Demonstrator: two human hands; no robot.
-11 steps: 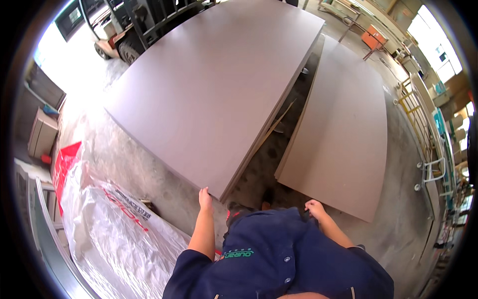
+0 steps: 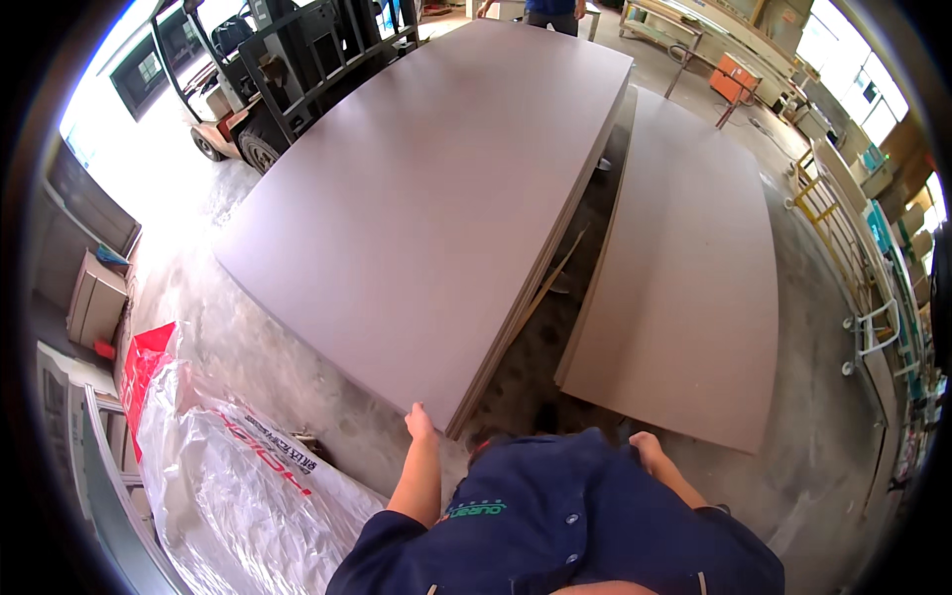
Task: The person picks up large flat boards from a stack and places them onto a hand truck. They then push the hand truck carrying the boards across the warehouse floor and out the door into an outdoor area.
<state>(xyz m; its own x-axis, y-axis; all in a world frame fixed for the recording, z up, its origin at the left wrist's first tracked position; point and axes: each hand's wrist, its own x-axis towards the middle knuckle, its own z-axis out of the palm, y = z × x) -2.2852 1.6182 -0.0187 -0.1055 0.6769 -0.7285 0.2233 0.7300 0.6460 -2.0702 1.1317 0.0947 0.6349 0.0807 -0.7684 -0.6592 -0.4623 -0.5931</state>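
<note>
While L hand (image 2: 419,421) grips the top board's (image 2: 426,208) near corner, R hand (image 2: 647,448) hangs loosely open w/ nothing in it.

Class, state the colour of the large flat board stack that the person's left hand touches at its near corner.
Plain dull pinkish-brown, no pattern: the large flat board stack at the left hand, clearest in the head view.

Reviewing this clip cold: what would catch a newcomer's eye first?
A big stack of brown boards fills the middle; the left hand touches its near corner. A second board pile lies lower to the right, with the right hand at its near edge. A forklift stands top left.
</note>
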